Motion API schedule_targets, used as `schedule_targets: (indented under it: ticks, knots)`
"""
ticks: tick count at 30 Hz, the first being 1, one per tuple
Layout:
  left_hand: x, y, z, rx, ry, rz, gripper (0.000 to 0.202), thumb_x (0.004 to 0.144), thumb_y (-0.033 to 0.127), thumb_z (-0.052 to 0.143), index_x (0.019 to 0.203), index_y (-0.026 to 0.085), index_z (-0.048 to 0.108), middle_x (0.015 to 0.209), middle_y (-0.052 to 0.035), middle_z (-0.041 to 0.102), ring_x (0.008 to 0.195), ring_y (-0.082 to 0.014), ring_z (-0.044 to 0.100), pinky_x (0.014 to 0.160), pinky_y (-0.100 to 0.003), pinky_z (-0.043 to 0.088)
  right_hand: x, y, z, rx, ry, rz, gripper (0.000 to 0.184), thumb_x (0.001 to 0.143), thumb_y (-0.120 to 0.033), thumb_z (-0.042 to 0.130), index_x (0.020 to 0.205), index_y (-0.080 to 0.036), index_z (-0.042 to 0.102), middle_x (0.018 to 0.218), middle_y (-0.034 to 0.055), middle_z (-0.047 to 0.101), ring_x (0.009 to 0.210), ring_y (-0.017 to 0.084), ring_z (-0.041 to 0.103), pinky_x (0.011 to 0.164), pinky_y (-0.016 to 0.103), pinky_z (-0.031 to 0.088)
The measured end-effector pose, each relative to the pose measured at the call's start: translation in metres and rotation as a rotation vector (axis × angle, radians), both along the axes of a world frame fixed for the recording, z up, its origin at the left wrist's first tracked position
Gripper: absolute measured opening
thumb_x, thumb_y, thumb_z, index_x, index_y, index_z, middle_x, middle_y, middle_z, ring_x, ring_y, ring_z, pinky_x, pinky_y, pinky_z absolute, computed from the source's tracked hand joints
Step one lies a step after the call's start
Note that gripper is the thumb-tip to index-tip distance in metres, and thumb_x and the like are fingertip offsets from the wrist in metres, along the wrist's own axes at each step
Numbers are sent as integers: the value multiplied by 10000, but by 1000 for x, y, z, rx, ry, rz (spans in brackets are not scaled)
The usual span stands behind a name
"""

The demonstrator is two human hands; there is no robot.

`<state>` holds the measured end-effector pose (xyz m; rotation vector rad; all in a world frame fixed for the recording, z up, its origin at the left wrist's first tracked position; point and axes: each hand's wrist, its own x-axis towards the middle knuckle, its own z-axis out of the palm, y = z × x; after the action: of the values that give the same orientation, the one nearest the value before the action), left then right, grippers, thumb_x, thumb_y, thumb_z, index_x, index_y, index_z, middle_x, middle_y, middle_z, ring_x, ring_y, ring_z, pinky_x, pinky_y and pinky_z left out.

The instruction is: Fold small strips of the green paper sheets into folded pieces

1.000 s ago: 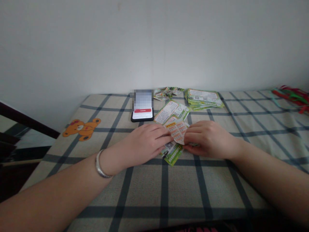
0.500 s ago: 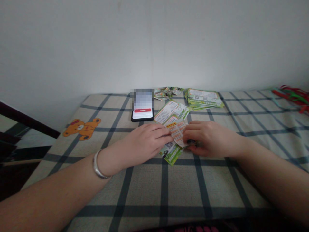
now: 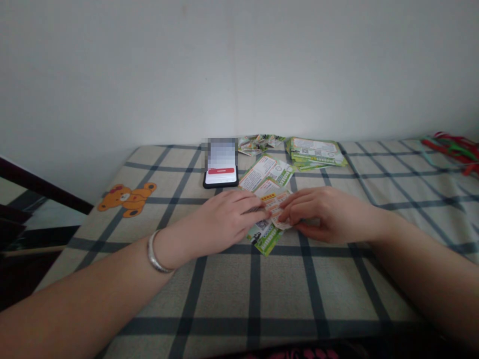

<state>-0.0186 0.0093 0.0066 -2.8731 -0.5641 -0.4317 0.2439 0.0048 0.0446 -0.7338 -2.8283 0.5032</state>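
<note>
Between my hands is a printed paper leaflet [image 3: 276, 205] with orange and white areas, its right part folded or curled over. My left hand [image 3: 234, 217], with a silver bangle [image 3: 152, 253] on the wrist, holds the leaflet's left side, fingers together. From the right, my right hand [image 3: 318, 214] has its fingertips and thumb closed on the folded edge. Beneath lies a green leaflet [image 3: 267, 242] with a square code, partly covered by my left fingers. Another green and white leaflet [image 3: 262, 172] lies just beyond.
A phone [image 3: 221, 177] with a lit screen lies behind my left hand. Folded papers [image 3: 258, 144] and a stack of leaflets [image 3: 318, 152] lie near the wall. Red and green items [image 3: 458, 152] are at the far right. The checked cloth [image 3: 224, 294] bears an orange bear picture [image 3: 129, 200].
My right hand has shifted slightly left over the leaflet, its fingers straighter. The leaflet's right part is now folded further over, showing less of the orange print. My left hand stays nearly still.
</note>
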Motion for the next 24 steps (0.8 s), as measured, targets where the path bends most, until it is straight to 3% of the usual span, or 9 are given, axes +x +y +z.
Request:
schedule_targets:
  ticks: [16,24]
  knots:
    - [2,1,-1,-50,-30,15,324,912,165,501,1220,147,600,1207,-65,649,1156,-224,550,1007,-410,481,2,-5,8,-211,2,-59,369,722,-44,557,991,-231,725,971,8,733,898,133,654,810,256,507]
    - [1,3,-1,-66,-67,-14,319,890,149,526,1196,158,616,1182,-70,671,1155,-217,567,1004,-406,485,1,-1,6,-142,-34,-173,212,802,-154,561,947,-216,703,763,-7,706,596,103,583,553,225,412]
